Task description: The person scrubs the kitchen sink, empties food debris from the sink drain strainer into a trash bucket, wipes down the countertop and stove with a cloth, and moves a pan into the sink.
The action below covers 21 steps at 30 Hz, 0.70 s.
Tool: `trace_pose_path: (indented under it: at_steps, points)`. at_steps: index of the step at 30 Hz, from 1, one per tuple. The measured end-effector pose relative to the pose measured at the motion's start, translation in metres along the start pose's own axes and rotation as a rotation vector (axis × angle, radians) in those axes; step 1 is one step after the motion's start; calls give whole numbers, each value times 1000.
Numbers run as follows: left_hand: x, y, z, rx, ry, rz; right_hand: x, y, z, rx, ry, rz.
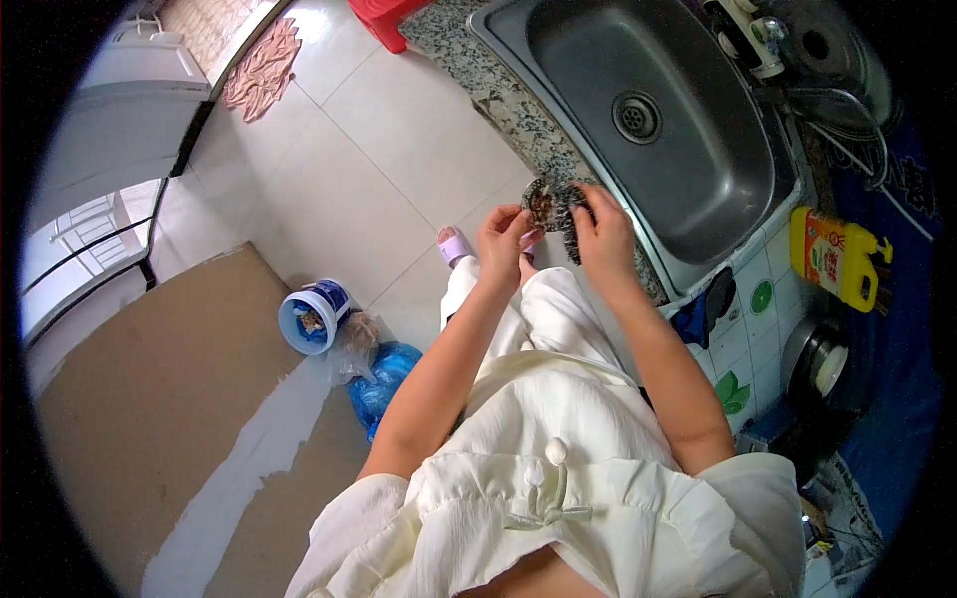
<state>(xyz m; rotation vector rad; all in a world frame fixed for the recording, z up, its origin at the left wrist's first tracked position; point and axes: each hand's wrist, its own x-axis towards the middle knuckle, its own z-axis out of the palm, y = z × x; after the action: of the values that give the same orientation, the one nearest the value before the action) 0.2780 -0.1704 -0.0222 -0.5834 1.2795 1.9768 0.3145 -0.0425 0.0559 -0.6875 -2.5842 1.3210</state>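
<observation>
My left hand (504,239) pinches the rim of a small round metal piece with brown grime on it, which looks like a sink strainer (541,205). In my right hand (604,237) is a dark steel wool scourer (571,231), its fingers closed around it. The scourer is up against the strainer's right side and hides part of it. Both hands are in front of my body, beside the granite counter edge (543,140). Just beyond is the grey metal sink (688,169), with its drain (636,118) showing.
A yellow jug (835,261) stands right of the sink. On the left, a white bucket (311,324) holding rubbish sits near a blue plastic bag (387,384) and a brown board (159,369). A pink cloth (264,70) lies on the tiled floor; a red stool (384,18) is behind.
</observation>
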Motion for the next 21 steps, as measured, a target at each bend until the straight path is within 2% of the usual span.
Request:
trace_pose_path:
  at_steps: [5, 9, 11, 15, 17, 19, 21]
  points:
    - [1, 1, -3, 18, 6, 6, 16, 16, -25, -72, 60, 62]
    - [-3, 4, 0, 29, 13, 17, 12, 24, 6, -107, 12, 53]
    - [-1, 1, -4, -20, 7, 24, 6, 11, 13, 1, -57, 38]
    - [0, 2, -8, 29, 17, 11, 5, 9, 2, 177, -38, 56]
    - [-3, 3, -7, 26, 18, 21, 20, 22, -23, 329, -2, 230]
    - [-3, 3, -5, 23, 16, 32, 45, 61, -38, 598, 9, 282]
    - [-5, 1, -5, 45, -9, 33, 77, 79, -47, 515, 23, 252]
